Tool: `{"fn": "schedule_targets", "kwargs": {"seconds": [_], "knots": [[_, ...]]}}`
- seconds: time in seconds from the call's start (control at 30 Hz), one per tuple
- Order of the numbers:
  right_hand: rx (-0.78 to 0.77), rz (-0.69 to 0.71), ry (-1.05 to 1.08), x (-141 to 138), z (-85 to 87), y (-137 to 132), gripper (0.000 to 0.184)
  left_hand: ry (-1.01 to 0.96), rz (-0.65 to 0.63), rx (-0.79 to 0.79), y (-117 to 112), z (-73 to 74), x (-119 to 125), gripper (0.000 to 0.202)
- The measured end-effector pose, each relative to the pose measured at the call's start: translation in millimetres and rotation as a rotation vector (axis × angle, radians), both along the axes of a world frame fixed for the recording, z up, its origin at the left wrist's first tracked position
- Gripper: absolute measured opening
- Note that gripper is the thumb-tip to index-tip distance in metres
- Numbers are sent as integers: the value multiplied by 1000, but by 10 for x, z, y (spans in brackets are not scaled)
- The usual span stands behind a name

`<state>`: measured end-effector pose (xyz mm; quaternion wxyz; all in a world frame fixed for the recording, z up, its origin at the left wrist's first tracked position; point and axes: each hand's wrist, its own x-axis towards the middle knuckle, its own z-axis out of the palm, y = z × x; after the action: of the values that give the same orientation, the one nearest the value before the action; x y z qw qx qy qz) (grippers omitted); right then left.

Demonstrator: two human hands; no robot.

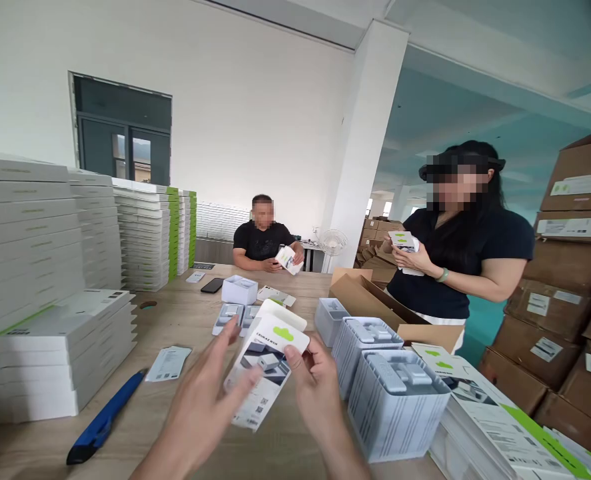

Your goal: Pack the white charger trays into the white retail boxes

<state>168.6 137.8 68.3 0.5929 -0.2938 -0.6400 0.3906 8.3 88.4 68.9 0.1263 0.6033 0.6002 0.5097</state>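
A white printed packaging box point(268, 363) with a green logo and a product picture tilts above the table in front of me, its top flap raised. My right hand point(311, 377) grips its upper right edge, thumb on the front. Beside its left edge is my left hand point(210, 380), fingers spread and thumb across the printed face, slightly blurred; whether it touches the box I cannot tell. Just beyond are grey-white trays point(228, 318) with small devices. To the right, stacks of nested trays point(395, 400) carry white parts on top.
A blue utility knife point(108, 417) and a pile of leaflets point(169, 363) lie at left, near tall stacks of white boxes point(25, 267). An open cardboard carton point(375, 293) and flat printed packaging point(490, 407) are at right. Two co-workers point(262, 237) handle similar boxes. A phone point(212, 285) lies farther back.
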Motion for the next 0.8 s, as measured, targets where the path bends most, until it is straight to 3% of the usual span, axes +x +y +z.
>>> {"fn": "schedule_targets", "kwargs": {"seconds": [0.07,0.17,0.3,0.53,0.63,0.73,0.8], "knots": [[38,-90,-35,-36,-31,-24,25,273,142,42,25,-50,118,102],[88,-120,-113,-22,-46,-79,31,330,191,52,34,-81,230,98],[66,-131,-68,77,-1,-71,43,350,80,94,1,-45,217,91],[251,-203,-153,178,35,17,25,270,-95,53,-54,-27,184,93],[218,-107,-150,233,26,71,22,67,-208,-80,-83,32,126,97],[125,132,-125,300,35,131,39,-213,-419,-271,-120,108,28,106],[74,273,-103,325,55,143,40,-317,-554,-329,-140,136,-35,112]]}}
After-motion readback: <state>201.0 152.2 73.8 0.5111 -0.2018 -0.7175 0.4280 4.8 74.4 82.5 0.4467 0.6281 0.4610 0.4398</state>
